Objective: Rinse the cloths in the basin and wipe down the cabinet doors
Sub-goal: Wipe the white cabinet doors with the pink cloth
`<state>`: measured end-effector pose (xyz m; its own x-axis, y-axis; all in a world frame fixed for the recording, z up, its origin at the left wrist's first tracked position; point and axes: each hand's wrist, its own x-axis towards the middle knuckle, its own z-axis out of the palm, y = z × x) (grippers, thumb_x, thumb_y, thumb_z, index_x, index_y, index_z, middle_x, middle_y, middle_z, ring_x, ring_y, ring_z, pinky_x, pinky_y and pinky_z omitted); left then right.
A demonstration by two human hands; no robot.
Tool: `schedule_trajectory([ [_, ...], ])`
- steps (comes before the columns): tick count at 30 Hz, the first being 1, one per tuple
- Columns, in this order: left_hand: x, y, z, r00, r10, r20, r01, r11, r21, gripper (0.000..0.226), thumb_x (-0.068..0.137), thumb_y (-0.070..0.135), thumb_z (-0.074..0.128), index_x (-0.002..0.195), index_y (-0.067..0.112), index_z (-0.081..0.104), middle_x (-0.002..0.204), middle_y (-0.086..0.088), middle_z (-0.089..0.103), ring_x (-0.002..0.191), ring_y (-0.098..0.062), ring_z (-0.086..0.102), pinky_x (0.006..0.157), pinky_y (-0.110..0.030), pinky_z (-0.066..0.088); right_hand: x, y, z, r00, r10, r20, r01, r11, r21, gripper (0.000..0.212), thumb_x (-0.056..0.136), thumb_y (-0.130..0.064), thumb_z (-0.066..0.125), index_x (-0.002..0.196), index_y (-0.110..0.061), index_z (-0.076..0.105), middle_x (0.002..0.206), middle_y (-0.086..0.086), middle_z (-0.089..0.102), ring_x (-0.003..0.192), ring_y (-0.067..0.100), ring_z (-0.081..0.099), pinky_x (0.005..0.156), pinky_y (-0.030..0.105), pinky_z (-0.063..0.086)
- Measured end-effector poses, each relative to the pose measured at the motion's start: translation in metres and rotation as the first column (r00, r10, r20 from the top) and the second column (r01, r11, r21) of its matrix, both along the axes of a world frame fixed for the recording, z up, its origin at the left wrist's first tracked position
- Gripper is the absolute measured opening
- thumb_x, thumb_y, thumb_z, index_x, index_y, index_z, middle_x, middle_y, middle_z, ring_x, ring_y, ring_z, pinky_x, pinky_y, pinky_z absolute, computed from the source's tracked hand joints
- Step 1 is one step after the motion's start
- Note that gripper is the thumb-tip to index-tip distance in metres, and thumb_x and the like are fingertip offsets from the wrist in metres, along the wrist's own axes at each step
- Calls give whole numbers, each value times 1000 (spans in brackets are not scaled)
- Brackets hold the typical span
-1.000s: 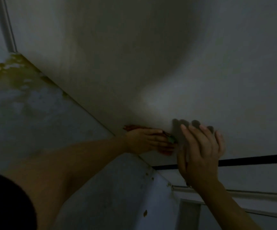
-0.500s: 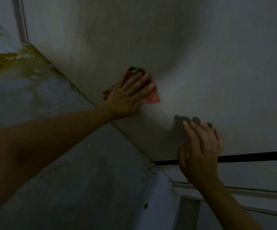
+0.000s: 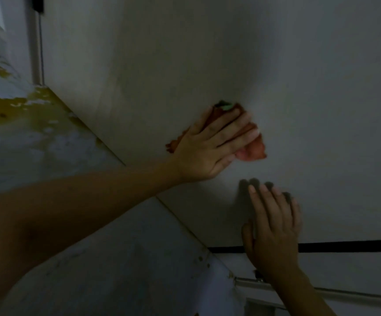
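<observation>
Up High, Two Hands on a White Cabinet Door

Up near the top of the room, a person reaches with both arms. It is dim, and the camera looks up at a big white cabinet door (image 3: 230, 65).

The left hand (image 3: 207, 147) lies flat on a cloth (image 3: 252, 150). The fingers (image 3: 235, 124) are straight and spread, and they press the cloth against the door. The cloth is orange-red, with a small green bit at its top edge. It is bunched up, and parts of it stick out on both sides of the hand.

The right hand (image 3: 274, 226) is lower down and a bit to the right, close to the left hand but not touching it. Its fingers are straight and lie flat on the door. It holds nothing. Its dark shadow falls on the door just above the fingertips.

A thin black gap (image 3: 344, 247) runs along under the door, behind the right hand. To the left is a wall (image 3: 25, 137) with patchy yellow-brown stains.
</observation>
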<state>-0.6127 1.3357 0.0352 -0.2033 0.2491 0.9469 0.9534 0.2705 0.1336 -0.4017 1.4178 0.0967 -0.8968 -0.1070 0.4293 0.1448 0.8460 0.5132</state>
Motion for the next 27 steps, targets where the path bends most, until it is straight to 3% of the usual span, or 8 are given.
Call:
schedule_trajectory([
  [3,-12,-5,2,999,38,37,-40,997,59,60,100,32,33,153,26,6,161,5,-7,148,-15,3,119,-43,3,-7,-6,1,1000,-5,-11,5,1000,17,62,80,-17,43,141,-13,33,142,7,37,139,21,22,119,40,8],
  [7,4,4,27,915,63,399,-159,964,214,55,101,34,24,153,27,8,153,-10,17,148,-19,-5,118,-45,-2,-14,-15,4,997,10,-72,-11,1000,-11,57,78,-19,45,135,-13,44,138,5,42,135,20,27,118,39,11],
  [13,12,8,46,999,15,32,-16,1000,20,56,99,32,28,152,26,13,157,-2,16,148,-15,1,118,-42,-5,-18,-12,9,988,0,-156,-9,999,-52,57,81,-22,46,137,-16,41,137,6,43,143,14,22,117,39,14],
  [16,-19,-6,56,971,57,231,-97,981,168,48,96,31,37,142,17,31,149,-10,27,147,-20,9,119,-42,-2,-28,-13,16,988,-12,-157,8,1000,-25,58,82,-20,45,140,-15,38,143,5,37,139,20,27,117,40,15],
  [20,-33,-9,71,868,78,490,-255,917,306,49,103,36,21,146,13,24,153,-18,25,145,-21,3,118,-51,7,-41,-16,21,987,-4,-158,4,1000,1,59,83,-21,45,141,-13,36,142,8,38,145,15,16,117,41,12],
  [22,-26,-8,71,919,100,382,-191,960,207,52,102,39,16,150,20,16,158,-7,10,146,-18,-11,118,-48,3,-45,-19,23,987,12,-163,-12,1000,0,57,86,-23,44,141,-15,34,142,8,39,145,15,15,117,41,11],
  [25,-39,-23,63,998,45,33,-46,998,50,45,101,34,25,143,21,31,149,-6,26,147,-14,-2,119,-45,5,-48,-20,25,980,33,-198,-32,999,8,53,85,-24,46,137,-14,42,138,8,43,144,15,19,116,42,14],
  [27,-63,-36,68,998,53,-19,-52,997,54,44,100,33,28,141,19,34,148,-7,29,147,-15,4,119,-44,4,-52,-22,26,971,34,-237,-35,999,0,52,84,-24,47,135,-14,44,138,8,44,142,17,26,116,43,16],
])
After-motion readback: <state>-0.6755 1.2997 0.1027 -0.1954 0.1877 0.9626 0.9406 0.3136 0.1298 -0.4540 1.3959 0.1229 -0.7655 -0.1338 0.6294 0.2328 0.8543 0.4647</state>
